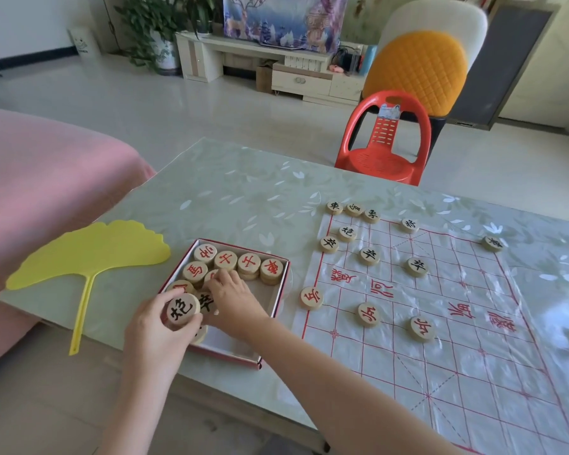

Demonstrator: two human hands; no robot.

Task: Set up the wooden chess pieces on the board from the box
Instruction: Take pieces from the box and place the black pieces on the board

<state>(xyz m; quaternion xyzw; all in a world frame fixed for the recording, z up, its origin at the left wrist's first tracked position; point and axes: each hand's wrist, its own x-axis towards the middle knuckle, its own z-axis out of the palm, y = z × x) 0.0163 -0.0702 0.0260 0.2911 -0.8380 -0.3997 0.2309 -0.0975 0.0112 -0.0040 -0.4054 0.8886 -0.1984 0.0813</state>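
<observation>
A red-edged cardboard box (278, 302) on the table holds several round wooden pieces (248, 263) with red characters. My left hand (155, 333) grips a black-lettered piece (182, 311) over the box's near left corner. My right hand (234, 298) reaches into the box, fingertips on the pieces in its middle; whether it holds one I cannot tell. To the right lies the clear plastic board sheet (457, 356) with red lines. Several black-lettered pieces (369, 255) stand on its far half, and three red-lettered pieces (368, 314) stand in a row nearer me.
A yellow leaf-shaped fan (89, 254) lies left of the box at the table's edge. A red plastic chair (385, 142) stands beyond the far side of the table (243, 192). A pink cover (30, 192) lies to the left.
</observation>
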